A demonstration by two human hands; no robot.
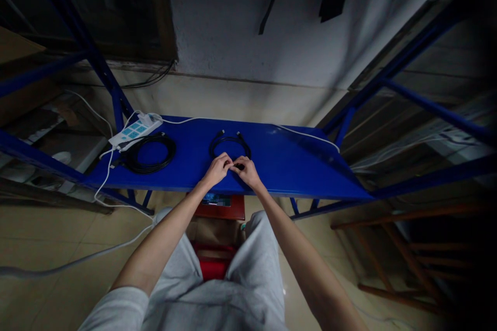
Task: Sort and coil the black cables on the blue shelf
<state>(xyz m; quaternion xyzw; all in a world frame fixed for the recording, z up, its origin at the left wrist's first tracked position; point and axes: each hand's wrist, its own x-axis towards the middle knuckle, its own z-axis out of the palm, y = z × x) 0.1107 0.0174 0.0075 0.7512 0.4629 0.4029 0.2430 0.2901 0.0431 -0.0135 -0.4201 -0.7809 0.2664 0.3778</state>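
A short black cable (230,139) lies coiled in a ring on the blue shelf board (287,160), its two plug ends pointing toward the wall. My left hand (218,168) and my right hand (245,170) meet at the near side of this ring. Both have their fingers pinched together around the cable's near part, the fingertips almost touching. The hands cover that stretch of cable, so how it runs between the fingers is hidden.
A larger coil of black cable (170,152) lies at the left, beside a white power strip (135,132) with blue sockets. A white cord (306,133) runs along the back edge. Blue metal posts (116,106) frame the board. Below sits a red stool (236,208) with a screen device (216,200).
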